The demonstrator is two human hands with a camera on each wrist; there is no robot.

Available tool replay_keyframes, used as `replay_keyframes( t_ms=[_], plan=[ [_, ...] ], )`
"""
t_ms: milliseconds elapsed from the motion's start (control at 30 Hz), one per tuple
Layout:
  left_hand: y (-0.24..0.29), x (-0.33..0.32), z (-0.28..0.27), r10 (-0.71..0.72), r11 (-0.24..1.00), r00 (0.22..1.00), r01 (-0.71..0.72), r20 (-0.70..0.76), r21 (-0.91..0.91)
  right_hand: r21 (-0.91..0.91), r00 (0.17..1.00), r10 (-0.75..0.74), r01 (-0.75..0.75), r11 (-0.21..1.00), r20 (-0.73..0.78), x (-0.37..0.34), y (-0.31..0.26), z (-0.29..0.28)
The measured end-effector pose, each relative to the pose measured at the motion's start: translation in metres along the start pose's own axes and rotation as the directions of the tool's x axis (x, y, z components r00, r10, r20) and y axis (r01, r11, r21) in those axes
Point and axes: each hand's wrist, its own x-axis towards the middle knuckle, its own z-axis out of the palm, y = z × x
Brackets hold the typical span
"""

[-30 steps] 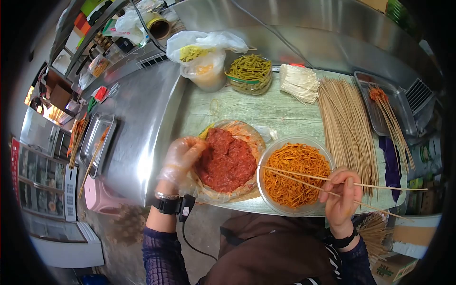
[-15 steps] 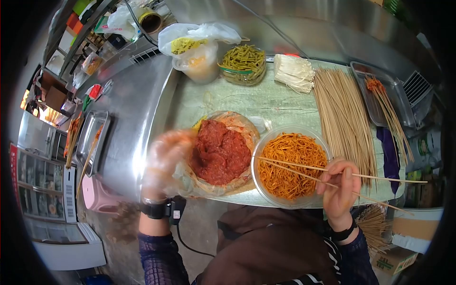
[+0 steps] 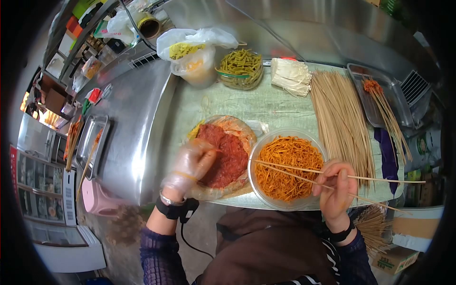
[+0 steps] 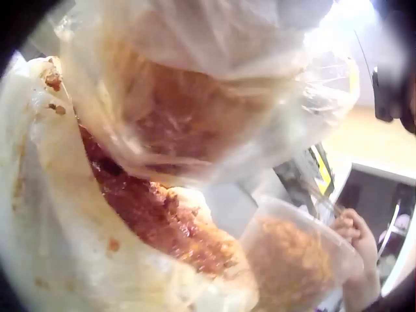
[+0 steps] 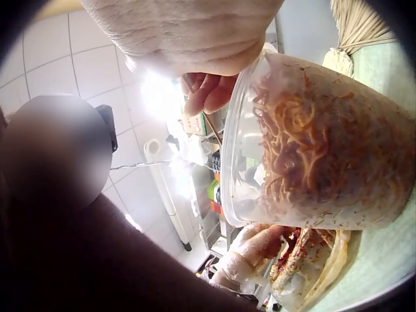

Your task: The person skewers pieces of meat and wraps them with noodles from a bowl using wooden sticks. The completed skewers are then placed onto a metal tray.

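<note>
Well left of the left hand lies one metal tray (image 3: 89, 135), with one skewer across it and a bunch just beside it, too crowded to count. The gloved left hand (image 3: 190, 164), blurred and out at the bowl's left edge half a second ago, is now back over the red minced mixture (image 3: 225, 161); the work in hand seems centred there again. Its fingers look bent, but I cannot tell whether they grasp any of it. The mixture fills one plastic-lined bowl (image 3: 244, 128), under and just right of that hand.

Beyond this hand stand one lidless-looking white tub (image 3: 197, 71), wrapped in a bag, and one glass bowl of green beans (image 3: 240, 64). Between the hands is one clear tub (image 3: 254, 178) of orange noodle-like shreds (image 3: 289, 166). Beyond it sits one enoki bundle (image 3: 289, 76).

The right hand (image 3: 337, 185) is bare and pinches two bamboo skewers (image 3: 389, 179), tips above the shreds; that grip is unchanged, apparently waiting on the left. Beyond it lies one skewer pile (image 3: 339, 123), uncountable; farther right, a second metal tray (image 3: 368, 107) with several loaded skewers (image 3: 372, 86).
</note>
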Motion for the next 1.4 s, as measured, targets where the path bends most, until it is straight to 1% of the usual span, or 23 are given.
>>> replay_keyframes(
  t_ms=[33, 67, 167, 200, 300, 400, 467, 533, 567, 633, 700, 733, 833, 867, 967, 1000, 1100, 1133, 1200, 1233, 1300, 1333, 1400],
  plan=[
    [0.004, -0.003, -0.002, -0.201, 0.946, 0.98, 0.193, -0.005, -0.261, -0.003, 1.0, 0.0, 0.0, 1.0, -0.002, -0.001, 0.0, 0.0],
    [0.012, -0.005, -0.006, -0.352, 0.872, 0.935, 0.348, 0.055, -0.343, -0.005, 1.0, -0.001, 0.001, 1.0, 0.0, -0.002, 0.002, -0.001],
    [0.021, -0.009, -0.004, -0.328, 0.792, 0.943, 0.305, 0.052, -0.528, -0.008, 1.0, -0.007, 0.007, 1.0, 0.009, -0.001, 0.003, -0.001],
    [0.023, -0.009, -0.004, -0.326, 0.779, 0.943, 0.305, 0.062, -0.547, -0.012, 1.0, -0.008, 0.009, 1.0, 0.01, -0.001, 0.002, -0.001],
    [0.014, -0.011, 0.005, -0.298, 0.711, 0.955, 0.214, -0.011, -0.67, -0.021, 1.0, -0.004, 0.003, 1.0, -0.017, -0.002, 0.002, 0.0],
    [0.02, -0.018, 0.004, -0.294, 0.584, 0.953, 0.239, 0.073, -0.776, -0.022, 1.0, -0.007, 0.007, 1.0, -0.017, -0.001, 0.0, 0.001],
    [0.019, -0.02, 0.01, -0.278, 0.509, 0.96, 0.17, 0.025, -0.844, 0.0, 0.998, 0.036, -0.036, 0.999, -0.041, -0.001, -0.005, 0.002],
    [0.015, -0.02, 0.019, -0.265, 0.428, 0.964, 0.133, 0.017, -0.894, -0.008, 0.995, 0.066, -0.067, 0.998, -0.068, -0.002, -0.014, 0.0],
    [0.02, -0.021, 0.025, -0.355, 0.448, 0.934, 0.136, -0.036, -0.884, -0.022, 0.993, 0.079, -0.081, 0.996, -0.082, -0.002, -0.018, -0.001],
    [0.008, -0.025, 0.029, -0.35, 0.524, 0.932, 0.11, -0.095, -0.845, -0.047, 0.994, 0.076, -0.08, 0.996, -0.079, 0.0, -0.03, -0.01],
    [0.009, -0.028, 0.031, -0.361, 0.526, 0.926, 0.105, -0.109, -0.844, -0.055, 0.998, 0.053, -0.055, 0.997, -0.035, 0.002, -0.04, -0.016],
    [0.011, -0.03, 0.033, -0.374, 0.535, 0.918, 0.098, -0.131, -0.839, -0.06, 0.996, 0.075, -0.078, 0.995, -0.053, 0.002, -0.046, -0.018],
    [0.009, -0.027, 0.033, -0.342, 0.412, 0.939, 0.111, -0.041, -0.904, -0.149, 0.992, 0.115, -0.121, 0.981, -0.044, 0.002, -0.057, -0.026],
    [0.016, -0.029, 0.036, -0.394, 0.372, 0.918, 0.119, -0.041, -0.92, -0.176, 0.99, 0.131, -0.139, 0.975, -0.058, 0.003, -0.059, -0.026],
    [0.021, -0.034, 0.047, -0.362, 0.503, 0.92, 0.057, -0.151, -0.862, -0.249, 0.984, 0.155, -0.171, 0.953, -0.083, 0.006, -0.067, -0.03],
    [0.014, -0.035, 0.046, -0.256, 0.589, 0.948, -0.002, -0.189, -0.808, -0.267, 0.986, 0.148, -0.163, 0.95, -0.078, 0.007, -0.071, -0.034],
    [0.015, -0.038, 0.046, -0.266, 0.55, 0.946, -0.007, -0.183, -0.835, -0.311, 0.989, 0.134, -0.147, 0.939, -0.063, 0.011, -0.085, -0.035],
    [0.007, -0.039, 0.045, -0.111, 0.65, 0.975, -0.074, -0.19, -0.756, -0.324, 0.99, 0.131, -0.141, 0.935, -0.053, 0.012, -0.09, -0.033],
    [0.015, -0.035, 0.043, -0.154, 0.743, 0.967, -0.022, -0.203, -0.669, -0.372, 0.991, 0.133, -0.129, 0.919, -0.016, 0.015, -0.095, -0.036],
    [0.017, -0.031, 0.043, -0.169, 0.782, 0.962, 0.0, -0.212, -0.623, -0.359, 0.988, 0.148, -0.15, 0.921, -0.034, 0.015, -0.097, -0.037],
    [0.021, -0.03, 0.044, -0.18, 0.8, 0.959, 0.013, -0.219, -0.6, -0.328, 0.982, 0.176, -0.187, 0.926, -0.063, 0.016, -0.097, -0.037],
    [0.023, -0.029, 0.043, -0.181, 0.807, 0.957, 0.012, -0.227, -0.591, -0.306, 0.986, 0.159, -0.168, 0.937, -0.057, 0.016, -0.093, -0.042],
    [0.024, -0.029, 0.042, -0.179, 0.82, 0.954, 0.01, -0.239, -0.572, -0.198, 0.978, 0.187, -0.202, 0.959, -0.094, 0.017, -0.086, -0.047]
  ],
)
